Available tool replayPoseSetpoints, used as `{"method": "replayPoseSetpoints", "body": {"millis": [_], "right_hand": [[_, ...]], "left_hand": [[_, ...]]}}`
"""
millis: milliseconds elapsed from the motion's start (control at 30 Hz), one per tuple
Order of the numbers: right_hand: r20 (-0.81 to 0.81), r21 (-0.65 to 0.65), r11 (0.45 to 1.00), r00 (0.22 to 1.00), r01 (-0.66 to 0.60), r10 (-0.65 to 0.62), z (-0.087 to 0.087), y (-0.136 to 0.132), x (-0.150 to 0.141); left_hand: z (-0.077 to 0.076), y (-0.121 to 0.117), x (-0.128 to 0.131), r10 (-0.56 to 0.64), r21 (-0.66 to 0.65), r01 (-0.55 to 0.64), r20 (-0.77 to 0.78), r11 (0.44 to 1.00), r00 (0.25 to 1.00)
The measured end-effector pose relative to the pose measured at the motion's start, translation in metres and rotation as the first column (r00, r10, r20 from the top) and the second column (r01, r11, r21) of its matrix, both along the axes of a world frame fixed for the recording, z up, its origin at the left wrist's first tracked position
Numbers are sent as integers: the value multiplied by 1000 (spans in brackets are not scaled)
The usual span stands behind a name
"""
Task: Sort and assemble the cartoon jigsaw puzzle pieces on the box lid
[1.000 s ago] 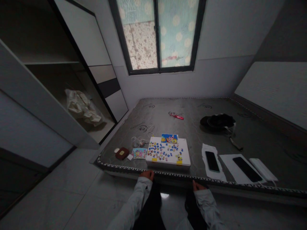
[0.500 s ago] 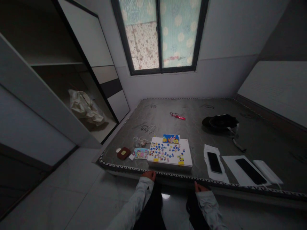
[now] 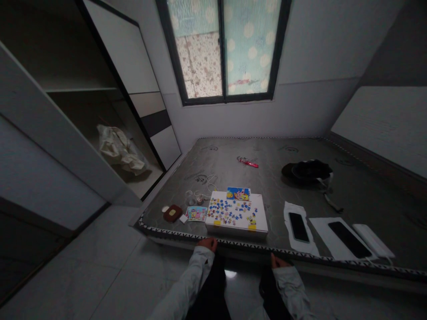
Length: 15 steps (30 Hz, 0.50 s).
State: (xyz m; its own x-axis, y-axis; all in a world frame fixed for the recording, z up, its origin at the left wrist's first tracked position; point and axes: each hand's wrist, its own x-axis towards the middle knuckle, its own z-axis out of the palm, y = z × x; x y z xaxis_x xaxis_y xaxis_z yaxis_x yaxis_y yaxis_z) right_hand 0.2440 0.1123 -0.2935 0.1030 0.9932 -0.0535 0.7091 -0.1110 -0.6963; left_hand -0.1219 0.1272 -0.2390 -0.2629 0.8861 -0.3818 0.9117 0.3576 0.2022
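My left hand [image 3: 207, 243] is at the front edge of the mattress [image 3: 230, 151], its fingers curled closed with no object showing in them. Farther right along that edge is my right hand [image 3: 279, 261], also curled, small in view, with nothing visible in it. Just beyond my left hand lies a white box [image 3: 262, 212] with loose blue, yellow and brown jigsaw pieces [image 3: 230, 210] scattered over its top. A cartoon picture card [image 3: 238, 194] sits at the box's back edge. Another cartoon card [image 3: 196, 214] is left of the box.
Left are a brown case [image 3: 172, 213], a small white square [image 3: 183, 218], clear round containers [image 3: 190, 197] and a white cord. A red packet [image 3: 248, 163] and black cap [image 3: 308, 171] lie behind. Phones [image 3: 299, 227] on white sheets are right. An open wardrobe [image 3: 123, 146] stands left.
The view has shifted very slightly. Both hands, the box, the cards and the puzzle pieces keep their places.
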Motion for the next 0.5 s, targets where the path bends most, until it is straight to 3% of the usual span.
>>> {"method": "replayPoseSetpoints", "body": {"millis": [500], "right_hand": [[-27,38,999,999,25,-24,0,-1,-2]], "left_hand": [[-2,0,0,-4,-1,4,-8,1000,1000]]}}
